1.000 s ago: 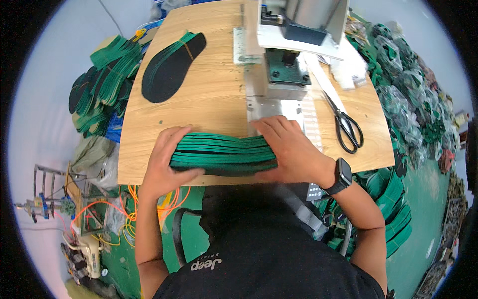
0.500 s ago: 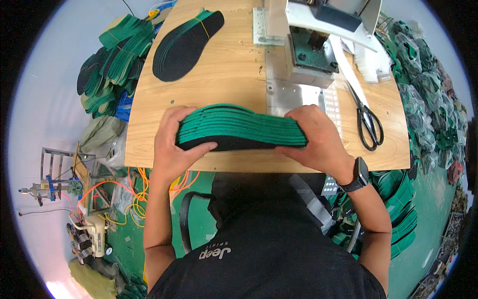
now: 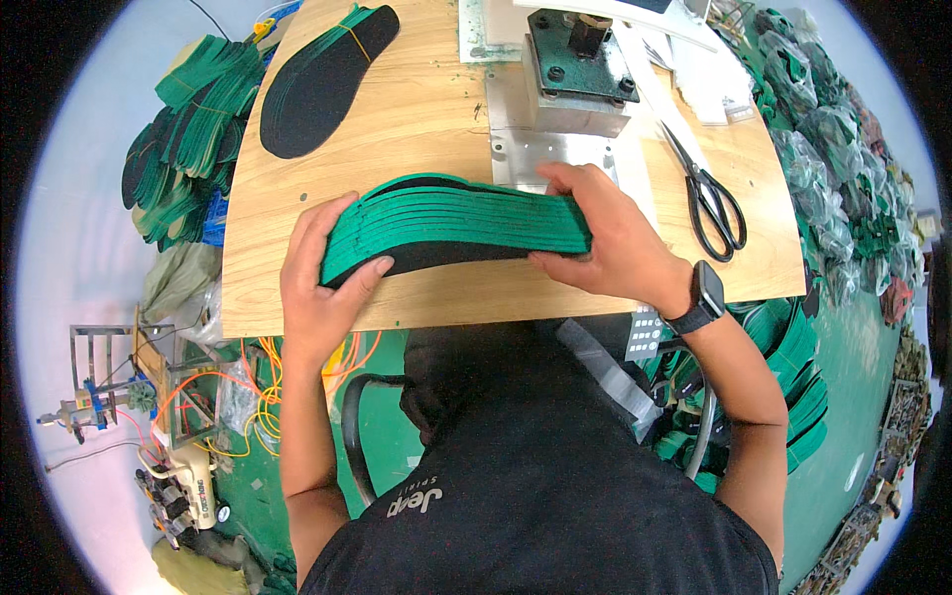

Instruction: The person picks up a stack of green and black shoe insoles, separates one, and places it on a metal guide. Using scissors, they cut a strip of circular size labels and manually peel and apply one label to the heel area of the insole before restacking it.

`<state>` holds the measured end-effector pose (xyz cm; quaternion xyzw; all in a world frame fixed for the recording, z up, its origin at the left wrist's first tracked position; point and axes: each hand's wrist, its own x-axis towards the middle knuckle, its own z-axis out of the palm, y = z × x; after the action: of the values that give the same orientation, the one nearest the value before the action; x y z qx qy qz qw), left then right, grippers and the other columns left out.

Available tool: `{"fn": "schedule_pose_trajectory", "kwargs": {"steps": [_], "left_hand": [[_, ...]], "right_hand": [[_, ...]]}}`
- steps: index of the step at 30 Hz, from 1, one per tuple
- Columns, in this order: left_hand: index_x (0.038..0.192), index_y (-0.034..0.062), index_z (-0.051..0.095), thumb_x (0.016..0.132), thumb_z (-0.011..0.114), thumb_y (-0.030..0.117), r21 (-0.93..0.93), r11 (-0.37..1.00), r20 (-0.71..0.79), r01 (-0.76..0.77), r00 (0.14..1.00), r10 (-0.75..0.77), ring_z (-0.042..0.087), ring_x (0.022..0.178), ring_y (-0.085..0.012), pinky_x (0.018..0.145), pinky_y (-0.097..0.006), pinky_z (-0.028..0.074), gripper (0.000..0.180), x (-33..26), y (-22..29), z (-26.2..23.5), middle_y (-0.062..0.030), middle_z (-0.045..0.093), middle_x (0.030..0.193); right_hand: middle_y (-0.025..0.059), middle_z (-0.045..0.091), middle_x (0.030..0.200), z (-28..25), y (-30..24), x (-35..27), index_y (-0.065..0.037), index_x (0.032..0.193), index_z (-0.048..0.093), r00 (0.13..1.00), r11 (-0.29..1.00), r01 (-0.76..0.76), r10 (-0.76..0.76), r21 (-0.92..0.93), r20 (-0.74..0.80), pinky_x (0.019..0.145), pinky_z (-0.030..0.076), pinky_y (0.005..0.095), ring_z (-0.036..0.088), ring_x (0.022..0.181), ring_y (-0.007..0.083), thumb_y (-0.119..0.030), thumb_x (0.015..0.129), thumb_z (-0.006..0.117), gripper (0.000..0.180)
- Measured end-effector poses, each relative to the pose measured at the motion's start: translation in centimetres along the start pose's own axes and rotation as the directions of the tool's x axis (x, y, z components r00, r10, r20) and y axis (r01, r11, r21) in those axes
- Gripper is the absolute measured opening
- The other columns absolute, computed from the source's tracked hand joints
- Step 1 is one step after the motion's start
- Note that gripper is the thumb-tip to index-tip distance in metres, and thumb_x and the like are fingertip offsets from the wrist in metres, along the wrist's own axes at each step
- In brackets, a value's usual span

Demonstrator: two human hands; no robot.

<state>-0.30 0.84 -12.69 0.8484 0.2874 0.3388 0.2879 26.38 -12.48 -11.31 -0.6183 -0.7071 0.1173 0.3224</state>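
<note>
Between my hands is a stack of insoles (image 3: 461, 220), green along the layered edges and black on the face toward me. My left hand (image 3: 325, 273) grips its left end, thumb on the black face and fingers around the far side. On the other end my right hand (image 3: 610, 238) is closed, thumb below and fingers over the top. The stack bows upward in the middle, and a gap shows between its upper layers. A second bundle of black insoles (image 3: 322, 94), tied with a thin band, lies at the table's far left.
A press with a dark green plate (image 3: 580, 61) stands at the back of the wooden table (image 3: 426, 129). Black-handled scissors (image 3: 712, 203) lie at the right. Piled green insoles (image 3: 203, 109) stand left of the table; bagged material (image 3: 838, 149) is heaped along the right.
The view has shifted, so the table items sit further left and higher. My hands still hold the insole stack, which now arches more, with a wider gap near its top.
</note>
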Motion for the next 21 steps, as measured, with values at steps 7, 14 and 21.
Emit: {"fn": "schedule_pose_trajectory", "kwargs": {"steps": [7, 14, 21], "left_hand": [[0.121, 0.0018, 0.053, 0.064, 0.076, 0.008, -0.056, 0.989, -0.002, -0.133, 0.991, 0.133, 0.051, 0.112, -0.0282, 0.098, -0.036, 0.038, 0.062, 0.1, -2.3, 0.0, -0.0152, 0.053, 0.119], [0.123, 0.0031, 0.054, 0.066, 0.079, 0.012, -0.023, 0.998, 0.109, -0.052, 0.993, 0.054, 0.055, 0.108, -0.0292, 0.095, -0.036, 0.042, 0.063, 0.4, -1.6, -0.7, -0.0157, 0.056, 0.115], [0.127, 0.0022, 0.054, 0.077, 0.074, 0.018, -0.326, 0.912, 0.100, 0.248, 0.969, -0.228, 0.057, 0.105, -0.0170, 0.096, -0.030, 0.042, 0.056, 2.3, -0.9, -0.3, -0.0088, 0.060, 0.116]], "right_hand": [[0.0176, 0.053, 0.107, 0.6, 0.9, -0.2, -0.001, 0.127, 0.044, 0.984, 0.981, 0.166, -0.172, -0.099, -0.053, 0.086, 0.043, 0.0383, 0.052, 0.097, 0.0332, -0.014, 0.066, 0.079, 0.072], [0.0149, 0.050, 0.114, 0.5, 2.1, -1.9, -0.001, 0.129, 0.042, 0.999, 0.993, 0.030, -0.027, 0.112, -0.032, 0.092, 0.041, 0.0366, 0.051, 0.105, 0.0293, -0.010, 0.070, 0.077, 0.069], [0.0069, 0.058, 0.110, -2.0, 2.0, -2.2, -0.001, 0.115, 0.057, 0.922, 0.778, -0.332, 0.386, 0.534, 0.012, 0.097, 0.040, 0.0296, 0.051, 0.112, 0.0165, -0.010, 0.080, 0.072, 0.039]]}}
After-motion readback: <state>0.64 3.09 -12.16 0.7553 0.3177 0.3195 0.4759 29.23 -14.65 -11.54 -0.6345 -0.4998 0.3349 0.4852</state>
